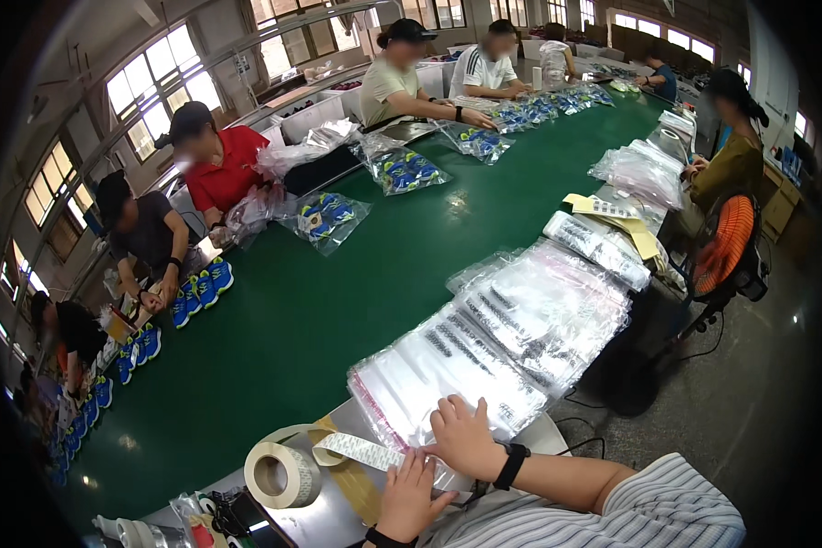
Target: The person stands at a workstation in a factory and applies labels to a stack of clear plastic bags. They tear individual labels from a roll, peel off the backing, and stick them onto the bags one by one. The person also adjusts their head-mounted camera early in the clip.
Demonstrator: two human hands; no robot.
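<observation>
Left hand flat on label strip, right hand pressing clear bags

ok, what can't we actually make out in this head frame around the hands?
- Right hand: palm and what lies under it on the clear bags, hidden by the hand itself.
- Left hand: fingertips' grip on the label strip, too small to tell.
- Bag print: blurred, unreadable.
- Items beside the label roll: cut off by the lower edge.
</observation>
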